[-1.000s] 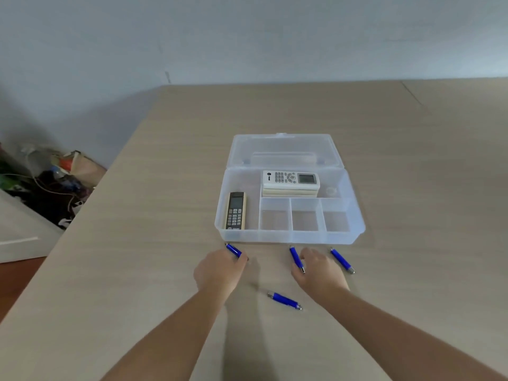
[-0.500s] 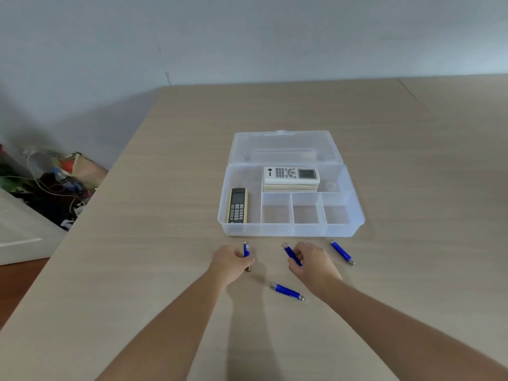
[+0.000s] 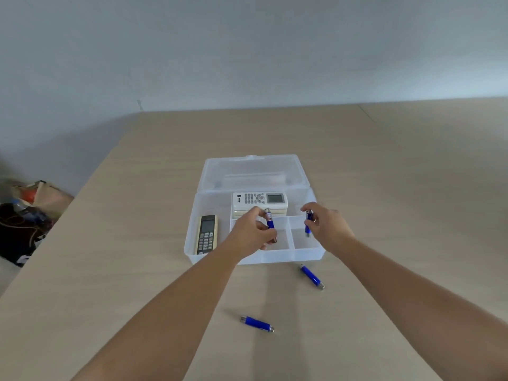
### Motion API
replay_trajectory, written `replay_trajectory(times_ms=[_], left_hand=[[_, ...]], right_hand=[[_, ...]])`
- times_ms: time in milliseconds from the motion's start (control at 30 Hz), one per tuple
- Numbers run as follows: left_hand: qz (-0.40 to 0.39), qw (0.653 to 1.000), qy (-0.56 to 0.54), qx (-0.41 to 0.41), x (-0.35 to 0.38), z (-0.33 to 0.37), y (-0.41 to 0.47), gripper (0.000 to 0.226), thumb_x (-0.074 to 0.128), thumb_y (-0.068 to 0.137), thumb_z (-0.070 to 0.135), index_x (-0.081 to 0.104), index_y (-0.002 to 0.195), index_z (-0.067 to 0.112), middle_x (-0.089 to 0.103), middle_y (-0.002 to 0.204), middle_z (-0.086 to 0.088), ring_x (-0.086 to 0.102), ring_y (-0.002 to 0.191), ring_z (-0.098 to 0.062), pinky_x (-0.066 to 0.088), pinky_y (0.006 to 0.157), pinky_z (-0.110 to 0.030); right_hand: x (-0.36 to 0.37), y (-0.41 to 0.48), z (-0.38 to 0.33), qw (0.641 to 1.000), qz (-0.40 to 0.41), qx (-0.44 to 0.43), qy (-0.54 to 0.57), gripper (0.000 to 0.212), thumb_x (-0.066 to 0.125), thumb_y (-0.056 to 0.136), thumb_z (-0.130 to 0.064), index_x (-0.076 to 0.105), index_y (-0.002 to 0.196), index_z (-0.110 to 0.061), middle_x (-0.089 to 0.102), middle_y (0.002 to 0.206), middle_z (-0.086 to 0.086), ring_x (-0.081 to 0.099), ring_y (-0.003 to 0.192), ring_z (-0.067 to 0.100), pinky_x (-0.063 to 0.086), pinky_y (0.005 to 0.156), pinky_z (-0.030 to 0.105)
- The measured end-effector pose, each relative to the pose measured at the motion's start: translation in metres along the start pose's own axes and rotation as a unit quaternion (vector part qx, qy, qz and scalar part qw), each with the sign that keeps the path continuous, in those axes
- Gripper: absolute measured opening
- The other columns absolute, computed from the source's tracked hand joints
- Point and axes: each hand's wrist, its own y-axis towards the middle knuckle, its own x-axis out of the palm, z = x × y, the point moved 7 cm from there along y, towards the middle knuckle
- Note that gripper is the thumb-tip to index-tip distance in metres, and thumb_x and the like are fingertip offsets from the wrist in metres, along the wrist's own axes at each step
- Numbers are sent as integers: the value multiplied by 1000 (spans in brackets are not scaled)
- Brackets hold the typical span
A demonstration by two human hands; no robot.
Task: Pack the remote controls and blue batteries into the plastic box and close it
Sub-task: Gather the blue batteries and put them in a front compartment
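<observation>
A clear plastic box point(image 3: 277, 257) lies open on the table, its lid point(image 3: 253, 171) folded back. A white remote point(image 3: 259, 199) rests on others in the rear compartment, and a dark-faced beige remote point(image 3: 206, 234) fills the left slot. My left hand point(image 3: 251, 233) holds a blue battery point(image 3: 270, 223) upright over the small front compartments. My right hand point(image 3: 327, 226) holds another blue battery point(image 3: 308, 223) upright over the right compartments. Two blue batteries lie on the table in front of the box: one point(image 3: 312, 276) at the right, one point(image 3: 257, 323) nearer me.
The wooden table point(image 3: 137, 270) ends at its left edge, where bags and clutter point(image 3: 27, 215) sit on the floor. A pale wall point(image 3: 247, 50) stands behind the table.
Both hands have lifted a battery each off the table and carried it forward over the box's front compartments. Two batteries stay on the table.
</observation>
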Motion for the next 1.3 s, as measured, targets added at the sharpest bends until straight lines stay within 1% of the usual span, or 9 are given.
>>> replay_trajectory(times_ms=[200,300,433,633,800,900,1100,1200,1300], left_hand=[[-1,1000,-13,-7,20,-1,32,44,59,81,3,43,119,19,71,78,-11,62,59,-16,52,54,-20],[2,1000,-14,-13,21,-7,40,43,59,81,1,44,117,20,70,77,-12,62,57,-17,52,52,-18],[14,1000,-18,-18,22,-14,50,40,60,80,-1,45,111,20,62,83,-11,65,64,-27,55,63,-32],[9,1000,3,-14,24,-13,58,42,63,80,0,46,114,18,55,89,-6,63,63,-24,53,52,-22],[7,998,66,-4,33,1,65,35,62,80,6,48,108,22,57,79,-3,55,70,-22,53,65,-32],[-8,991,132,25,49,14,71,39,64,81,11,50,117,16,59,82,-1,56,74,-19,47,61,-25],[-70,953,295,17,107,23,81,38,64,85,15,51,120,7,64,107,-14,57,82,-22,44,70,-30],[-64,925,373,-33,124,14,89,8,57,89,9,53,83,10,56,86,-12,57,86,-26,39,64,-26],[-86,895,436,-46,137,11,91,41,45,95,6,29,58,14,36,67,-5,41,70,-21,33,57,-23]], right_hand=[[40,34,25,937,-145,-65,-310,30,46,93,-10,57,119,-20,65,92,4,54,80,21,41,77,29],[49,41,28,880,-146,-91,-443,16,51,87,-5,61,87,-18,56,72,-4,50,75,20,32,84,32],[52,42,15,831,-144,-125,-522,17,55,83,-4,48,75,-17,35,59,-4,43,82,20,28,101,36],[50,40,19,806,-159,-131,-555,18,56,83,-5,47,72,-16,34,60,-4,48,98,21,25,106,39],[35,40,26,850,-111,-157,-490,27,54,88,-12,65,109,-25,65,99,-5,49,105,19,29,94,36],[8,29,37,945,-50,-129,-297,35,54,90,-16,58,123,-24,54,131,-5,46,121,17,31,101,31],[-4,3,79,992,-30,77,91,25,66,83,-13,62,107,-20,62,92,-1,57,75,11,46,63,18],[-3,0,84,982,-27,95,159,22,65,85,-11,63,104,-23,65,85,0,58,71,12,45,61,17],[0,-1,85,981,-28,90,169,25,63,86,-11,63,110,-19,64,84,-1,57,69,8,43,61,16]])
